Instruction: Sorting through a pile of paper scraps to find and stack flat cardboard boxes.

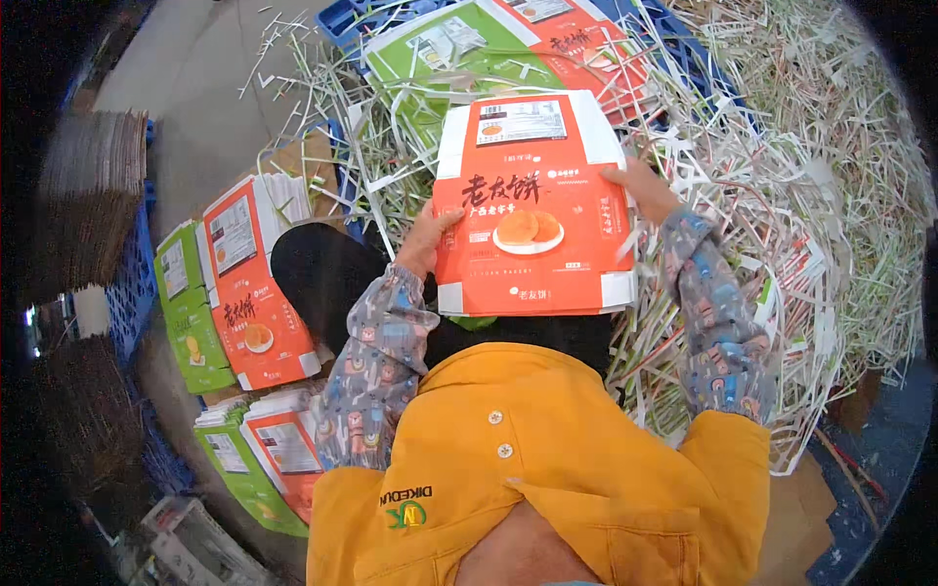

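Nearest, at 6 o'clock, a mustard-yellow buttoned shirt (547,439), w/ grey patterned fabric sleeve covers (366,322) up both forearms. L grip (430,236) pinches the L edge of a flat red-orange & white printed cardboard blank (532,186), thumb on the face, fingers mostly behind. R grip (647,190) pinches the R edge, abt 2 o'clock on the blank, thumb on top, other fingers hidden. Blank is just past centre toward 12, above the lap, print facing up; can't tell if 1 sheet or a thin pile. Step in hand looks like steadying or squaring it; next move prob. calls for even pressure both sides so the white corner flaps don't bend. Further out, stacked green-and-red printed cardboard piles (269,322) at 8–9 o'clock; tangled white-and-green paper strips (831,146) at 2–3; a tall brown sheet stack (93,195) at 9–10; at 12, another flat green-and-red pile (454,49) w/ strips across, on a blue plastic pallet (339,21).
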`<state>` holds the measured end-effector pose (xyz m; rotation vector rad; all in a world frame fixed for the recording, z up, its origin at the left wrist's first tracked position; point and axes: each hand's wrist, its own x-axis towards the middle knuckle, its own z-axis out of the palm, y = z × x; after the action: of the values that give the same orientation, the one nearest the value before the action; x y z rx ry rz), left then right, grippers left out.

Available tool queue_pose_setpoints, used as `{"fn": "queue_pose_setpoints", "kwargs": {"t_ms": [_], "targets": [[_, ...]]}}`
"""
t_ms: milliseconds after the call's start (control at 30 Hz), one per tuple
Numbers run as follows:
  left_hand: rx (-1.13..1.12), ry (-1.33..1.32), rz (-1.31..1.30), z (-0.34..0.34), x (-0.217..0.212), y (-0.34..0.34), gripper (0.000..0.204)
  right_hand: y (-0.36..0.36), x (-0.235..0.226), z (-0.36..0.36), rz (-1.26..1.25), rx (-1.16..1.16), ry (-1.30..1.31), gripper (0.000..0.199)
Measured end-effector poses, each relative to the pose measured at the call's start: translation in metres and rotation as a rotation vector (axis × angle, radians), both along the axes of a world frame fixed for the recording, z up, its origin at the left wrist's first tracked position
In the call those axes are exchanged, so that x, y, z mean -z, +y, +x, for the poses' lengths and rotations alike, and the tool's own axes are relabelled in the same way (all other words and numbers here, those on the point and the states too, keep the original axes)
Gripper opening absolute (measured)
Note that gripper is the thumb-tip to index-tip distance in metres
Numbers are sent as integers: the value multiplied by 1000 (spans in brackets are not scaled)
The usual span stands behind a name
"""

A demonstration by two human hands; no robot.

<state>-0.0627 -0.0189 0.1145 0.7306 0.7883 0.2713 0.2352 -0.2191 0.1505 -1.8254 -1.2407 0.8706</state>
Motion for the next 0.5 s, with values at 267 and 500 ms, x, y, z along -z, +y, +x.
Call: {"fn": "queue_pose_setpoints", "kwargs": {"t_ms": [267,500], "targets": [[36,21,-14,-8,-7,7,37,-33,-14,-45,-355,457,633,28],[76,42,-3,-10,-21,23,37,-35,-20,-41,-378,395,563,28]]}}
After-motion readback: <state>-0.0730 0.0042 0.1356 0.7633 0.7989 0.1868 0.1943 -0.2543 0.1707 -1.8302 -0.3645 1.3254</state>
